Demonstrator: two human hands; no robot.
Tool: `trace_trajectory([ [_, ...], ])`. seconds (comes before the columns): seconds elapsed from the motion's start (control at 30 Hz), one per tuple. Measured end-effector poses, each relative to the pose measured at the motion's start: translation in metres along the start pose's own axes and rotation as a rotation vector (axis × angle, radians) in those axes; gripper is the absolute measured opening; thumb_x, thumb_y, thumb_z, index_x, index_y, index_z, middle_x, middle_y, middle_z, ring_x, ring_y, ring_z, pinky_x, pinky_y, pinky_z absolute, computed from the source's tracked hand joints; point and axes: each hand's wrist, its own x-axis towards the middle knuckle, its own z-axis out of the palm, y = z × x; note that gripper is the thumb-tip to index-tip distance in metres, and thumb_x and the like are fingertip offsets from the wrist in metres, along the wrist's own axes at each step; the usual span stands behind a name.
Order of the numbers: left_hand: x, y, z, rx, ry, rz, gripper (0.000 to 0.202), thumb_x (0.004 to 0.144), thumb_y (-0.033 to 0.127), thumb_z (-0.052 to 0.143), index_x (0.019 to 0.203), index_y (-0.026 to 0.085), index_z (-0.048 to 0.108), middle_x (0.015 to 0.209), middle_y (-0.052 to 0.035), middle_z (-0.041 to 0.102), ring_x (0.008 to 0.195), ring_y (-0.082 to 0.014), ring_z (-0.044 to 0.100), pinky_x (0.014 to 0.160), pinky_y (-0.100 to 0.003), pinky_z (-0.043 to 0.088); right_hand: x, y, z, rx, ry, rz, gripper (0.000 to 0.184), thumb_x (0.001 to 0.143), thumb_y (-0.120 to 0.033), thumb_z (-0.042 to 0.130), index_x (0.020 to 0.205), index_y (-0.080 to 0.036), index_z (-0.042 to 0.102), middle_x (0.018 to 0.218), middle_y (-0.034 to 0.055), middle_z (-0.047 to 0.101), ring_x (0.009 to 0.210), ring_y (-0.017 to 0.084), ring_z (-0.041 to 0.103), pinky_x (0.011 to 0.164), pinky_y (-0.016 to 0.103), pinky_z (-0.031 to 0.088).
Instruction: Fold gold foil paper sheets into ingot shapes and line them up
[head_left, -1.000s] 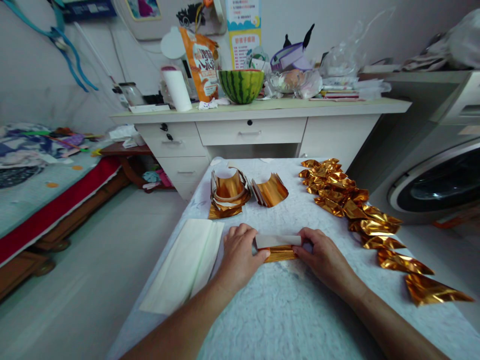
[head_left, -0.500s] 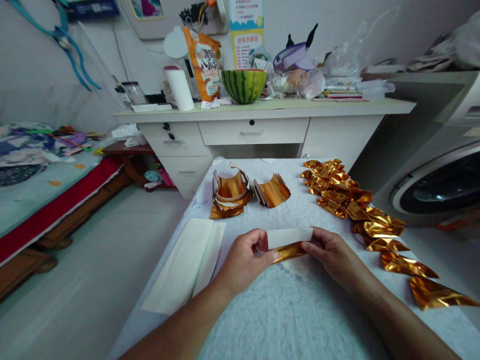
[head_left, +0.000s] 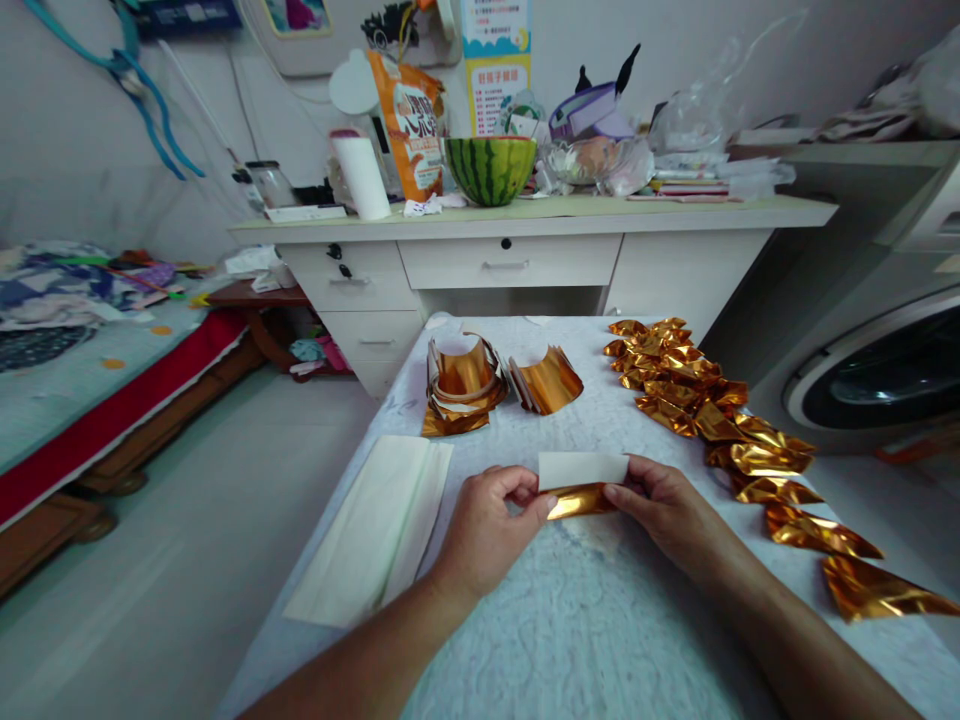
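Both hands pinch one gold paper [head_left: 581, 499]: left hand [head_left: 487, 522] on its left end, right hand [head_left: 664, 512] on its right, just above the table [head_left: 585, 630]. Pulling too hard may rip it. A loose pinch may bend it crooked.

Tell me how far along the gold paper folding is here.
Done: a row of folded gold pieces lines the right side of the table. In hand: left hand and right hand pinch one gold sheet, white backing up, partly folded. Left: two curled stacks of gold sheets at the far end and, apparently, the white paper stack.
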Motion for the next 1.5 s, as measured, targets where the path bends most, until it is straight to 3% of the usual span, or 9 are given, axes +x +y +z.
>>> trace_trajectory([
  [0.17,0.001,0.002,-0.002,0.037,0.03,0.033,0.009,0.077,0.018,0.065,0.068,0.018,0.064,0.069,0.0011,0.063,0.071,-0.0153,0.059,0.07,-0.026,0.043,0.0,0.001,0.001,0.006,-0.002,0.014,0.022,0.083,-0.035,0.059,0.095,-0.019,0.068,0.083,0.0037,0.069,0.083,0.022,0.063,0.074,0.033,0.05],
  [0.3,0.001,0.003,-0.002,0.034,0.064,0.104,0.011,0.079,0.019,0.065,0.068,0.018,0.064,0.073,-0.0001,0.064,0.08,-0.0173,0.059,0.074,-0.027,0.044,-0.001,0.002,0.001,0.044,0.001,0.008,0.018,0.08,-0.035,0.064,0.086,-0.018,0.066,0.076,0.0017,0.066,0.075,0.019,0.061,0.067,0.028,0.048],
  [0.5,0.0,-0.004,0.001,-0.08,0.084,0.067,0.008,0.081,0.023,0.063,0.083,0.018,0.069,0.081,-0.0022,0.067,0.08,-0.0169,0.062,0.076,-0.028,0.047,-0.002,0.0,0.001,0.058,-0.02,0.015,0.022,0.078,-0.04,0.068,0.079,-0.018,0.064,0.07,-0.0004,0.062,0.067,0.015,0.055,0.061,0.025,0.043],
  [0.7,-0.001,-0.005,0.0,-0.068,0.103,0.088,0.006,0.081,0.022,0.065,0.08,0.018,0.068,0.077,-0.0007,0.065,0.078,-0.0161,0.061,0.074,-0.027,0.046,-0.002,0.001,0.0,0.093,-0.04,0.032,0.022,0.078,-0.04,0.068,0.08,-0.018,0.064,0.07,-0.0004,0.062,0.064,0.014,0.054,0.058,0.024,0.041],
  [0.93,-0.001,0.002,-0.003,0.047,0.132,0.208,0.009,0.08,0.014,0.066,0.072,0.019,0.064,0.074,0.0008,0.064,0.08,-0.0169,0.058,0.075,-0.028,0.043,-0.002,-0.004,0.002,0.048,-0.043,0.002,0.023,0.079,-0.041,0.066,0.084,-0.019,0.063,0.075,0.0004,0.062,0.072,0.016,0.056,0.064,0.025,0.043],
  [1.03,-0.003,0.005,-0.003,0.096,0.155,0.268,0.011,0.079,0.011,0.067,0.072,0.019,0.064,0.072,0.0007,0.064,0.079,-0.0169,0.057,0.073,-0.028,0.043,-0.003,-0.006,0.003,0.033,-0.041,0.011,0.02,0.08,-0.039,0.065,0.082,-0.02,0.062,0.07,-0.0018,0.059,0.065,0.014,0.052,0.058,0.024,0.04],
  [1.17,-0.006,0.008,-0.003,0.16,0.174,0.374,0.011,0.08,0.012,0.069,0.072,0.018,0.063,0.072,0.0002,0.065,0.078,-0.0172,0.057,0.072,-0.029,0.043,-0.004,-0.007,0.003,0.004,-0.034,0.009,0.019,0.081,-0.037,0.063,0.08,-0.019,0.06,0.065,-0.0032,0.055,0.06,0.013,0.048,0.055,0.024,0.035],
  [1.5,-0.008,0.007,-0.002,0.221,0.215,0.572,0.008,0.082,0.015,0.068,0.076,0.018,0.063,0.071,-0.0013,0.065,0.074,-0.0182,0.056,0.069,-0.032,0.044,-0.004,-0.004,0.003,-0.059,-0.03,-0.035,0.017,0.081,-0.036,0.061,0.079,-0.019,0.062,0.072,0.0,0.059,0.068,0.016,0.053,0.062,0.026,0.039],
])
